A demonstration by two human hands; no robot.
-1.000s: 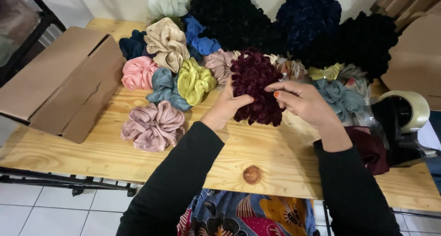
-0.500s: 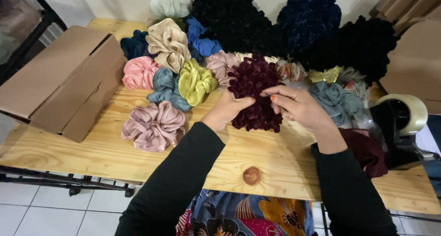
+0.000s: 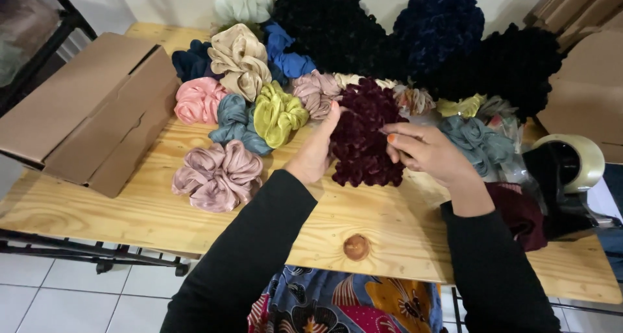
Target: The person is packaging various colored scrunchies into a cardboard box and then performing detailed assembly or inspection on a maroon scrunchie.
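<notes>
A dark maroon velvet scrunchie point(image 3: 365, 133) is held upright over the wooden table point(image 3: 195, 223) between both hands. My left hand point(image 3: 317, 153) cups its left side, fingers pointing up along the fabric. My right hand point(image 3: 425, 153) grips its right edge with thumb and fingers pinching the ruffles. Just left of my left hand lie a yellow-green scrunchie point(image 3: 278, 114) and a grey-blue scrunchie point(image 3: 235, 120). A dusty pink satin scrunchie point(image 3: 218, 175) lies nearer the table's front.
A cardboard box point(image 3: 91, 112) lies on its side at the left. Many more scrunchies are heaped at the back: beige point(image 3: 237, 60), pink point(image 3: 197, 99), blue point(image 3: 285, 54), black point(image 3: 331, 22), navy point(image 3: 441, 28). A tape dispenser point(image 3: 568, 171) stands at the right; another cardboard box point(image 3: 587, 86) is behind it.
Both hands have lifted the maroon scrunchie upright and spread along its sides; my left hand has moved from its lower edge up its left side.
</notes>
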